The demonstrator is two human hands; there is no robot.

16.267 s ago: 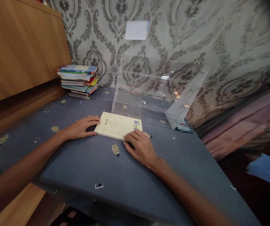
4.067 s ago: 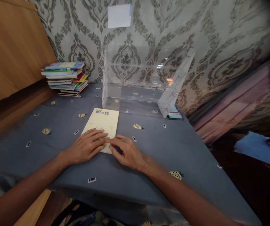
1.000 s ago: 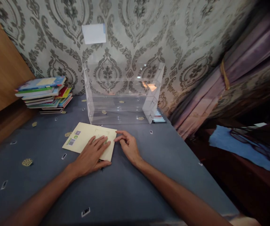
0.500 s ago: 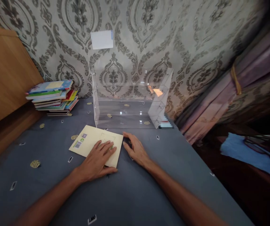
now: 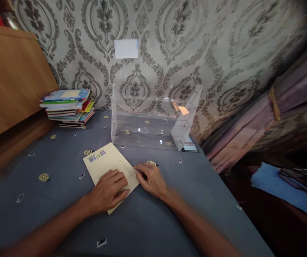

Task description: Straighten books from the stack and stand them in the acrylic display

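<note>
A thin pale-yellow book lies turned at an angle on the blue cloth, its barcode, QR code and green mark showing on the far left part of the cover. My left hand rests on its near half, fingers bent and drawn together, thumb by the lower right edge. At the right corner of the book, my right hand has its fingers curled, with thumb and index finger closing on that corner. Behind the book stands a clear acrylic tiered rack with see-through shelves.
A stack of books sits at the back left beside a wooden cabinet. The patterned blue cloth covers the surface. A white card is on the wallpaper. At right are a tied curtain and a blue cloth with eyeglasses.
The book has rotated clockwise on the cloth. My left fingers have gone from spread flat to bent, and my right hand has come from just beside the book to its corner. The view has shifted slightly.
</note>
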